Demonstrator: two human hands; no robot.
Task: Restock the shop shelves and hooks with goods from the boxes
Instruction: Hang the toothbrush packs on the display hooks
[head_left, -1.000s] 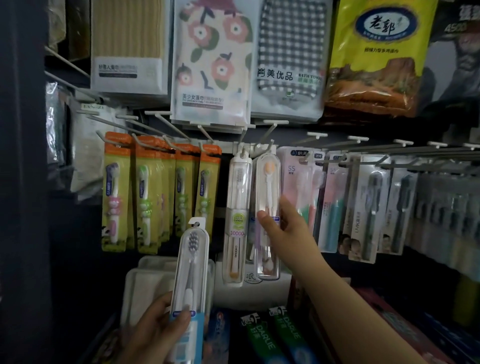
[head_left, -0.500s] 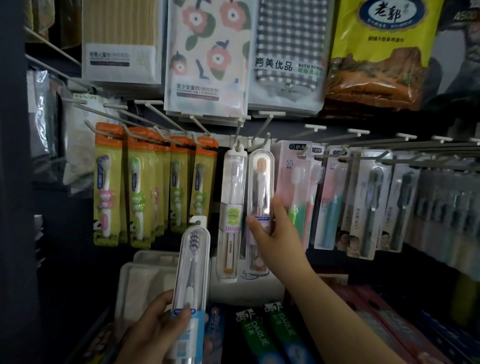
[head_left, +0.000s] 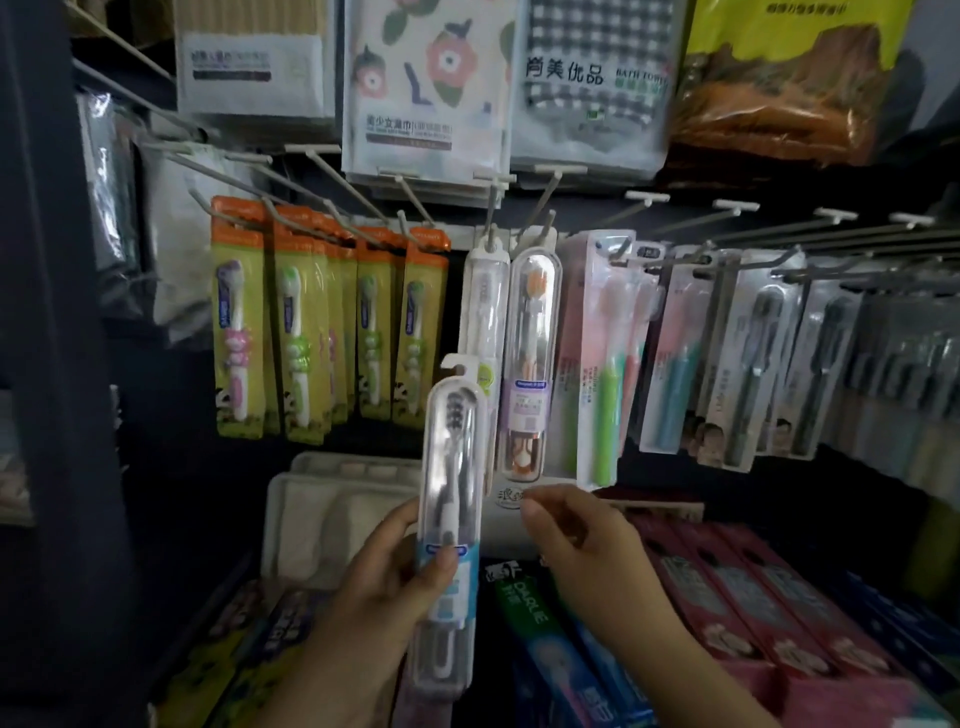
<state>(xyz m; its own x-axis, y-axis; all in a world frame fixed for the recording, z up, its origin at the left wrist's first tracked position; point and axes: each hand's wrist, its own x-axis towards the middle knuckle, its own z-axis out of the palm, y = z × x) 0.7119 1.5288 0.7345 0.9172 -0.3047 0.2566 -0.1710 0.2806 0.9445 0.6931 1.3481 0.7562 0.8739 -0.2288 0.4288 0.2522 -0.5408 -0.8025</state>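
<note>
i see yellow-green kids' toothbrush cards (head_left: 236, 338) with orange tops, a clear toothbrush case (head_left: 451, 499) with a blue label band, a floral-print towel pack (head_left: 426, 78), a grey checked towel pack (head_left: 592, 73), and pink-red toothpaste boxes (head_left: 753, 613).

Hooks (head_left: 540, 208) crowded: clear toothbrush cases (head_left: 532, 358) dead ahead, yellow packs (head_left: 306, 332) left, pink pack (head_left: 602, 353) right. Open gap below the cases, above white trays (head_left: 322, 509) and toothpaste boxes (head_left: 753, 597).
</note>
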